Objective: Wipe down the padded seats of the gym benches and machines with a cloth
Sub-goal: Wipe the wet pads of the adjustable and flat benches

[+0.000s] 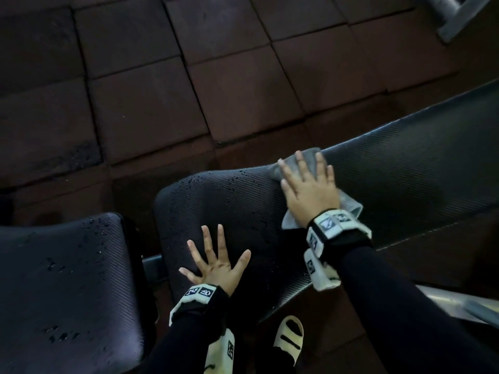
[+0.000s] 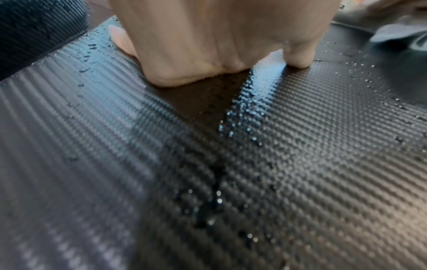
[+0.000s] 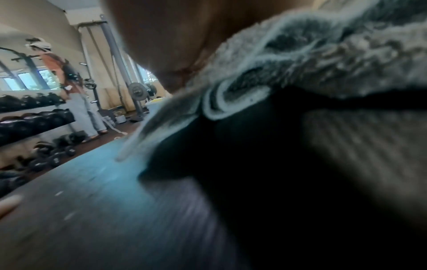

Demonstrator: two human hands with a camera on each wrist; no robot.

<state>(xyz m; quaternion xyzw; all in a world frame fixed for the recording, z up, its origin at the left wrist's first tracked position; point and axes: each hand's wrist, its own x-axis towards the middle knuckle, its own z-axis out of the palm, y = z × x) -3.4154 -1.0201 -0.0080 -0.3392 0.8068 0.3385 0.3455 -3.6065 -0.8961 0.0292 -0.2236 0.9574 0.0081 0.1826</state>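
A long black textured bench pad (image 1: 405,179) runs from the centre to the right, beaded with water drops at its near end. My right hand (image 1: 307,182) lies flat with straight fingers on a grey cloth (image 1: 305,160) and presses it onto the pad. The cloth (image 3: 323,54) fills the right wrist view under my palm. My left hand (image 1: 216,263) rests on the wet end of the same pad (image 2: 277,146), fingers spread wide and holding nothing. A second wet black seat pad (image 1: 62,287) sits to the left.
Dark rubber floor tiles (image 1: 189,90) lie beyond the bench. A metal frame part (image 1: 456,14) shows at the top right. My sandalled foot (image 1: 289,336) stands under the bench. In the right wrist view, dumbbell racks (image 3: 34,117) and another person (image 3: 74,91) stand far off.
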